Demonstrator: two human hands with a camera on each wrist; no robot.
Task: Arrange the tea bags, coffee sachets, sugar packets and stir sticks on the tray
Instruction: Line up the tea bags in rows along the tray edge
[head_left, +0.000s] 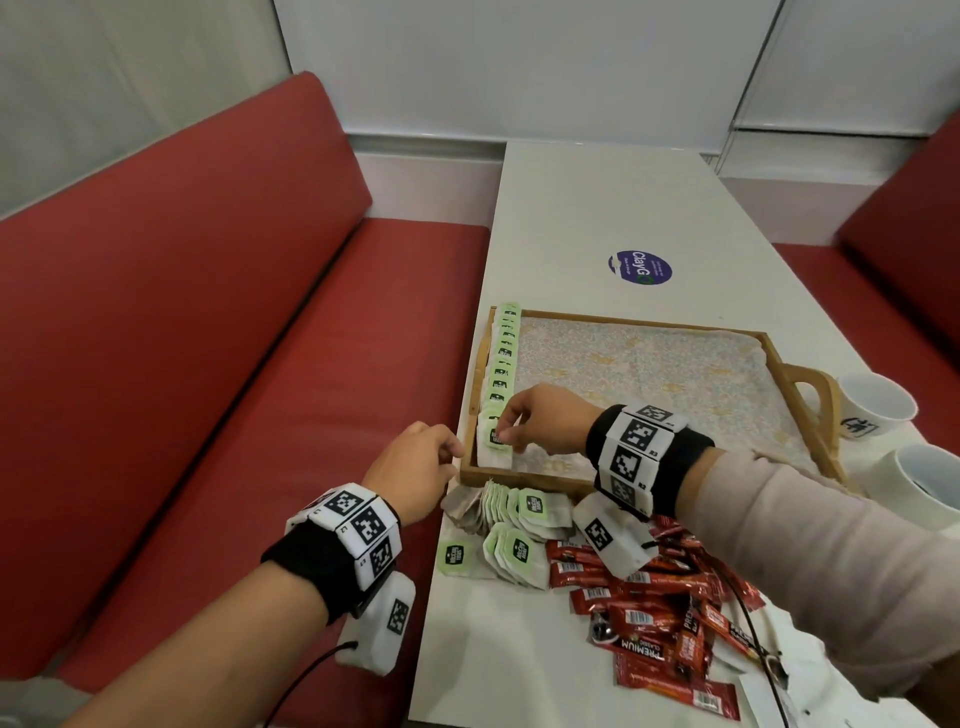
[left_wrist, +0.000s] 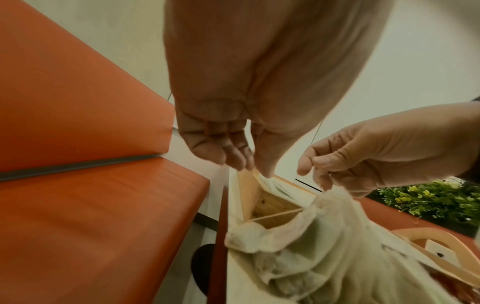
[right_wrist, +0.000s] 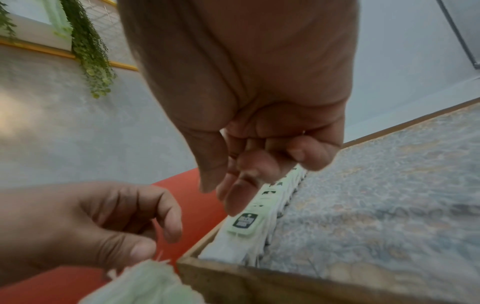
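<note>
Green-tagged tea bag (head_left: 494, 441) in right hand (head_left: 545, 421) grip; left hand (head_left: 415, 470) loosely curled.

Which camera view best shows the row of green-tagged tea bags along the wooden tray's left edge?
The head view: the whole row of green-tagged tea bags runs along the wooden tray. The right wrist view shows only its near end, close up; the left wrist view shows only blurred bags.

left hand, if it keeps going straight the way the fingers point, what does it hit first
Probably the near left corner of the wooden tray: the left hand points right at it, close beside the rim. Depth is unclear.
</note>
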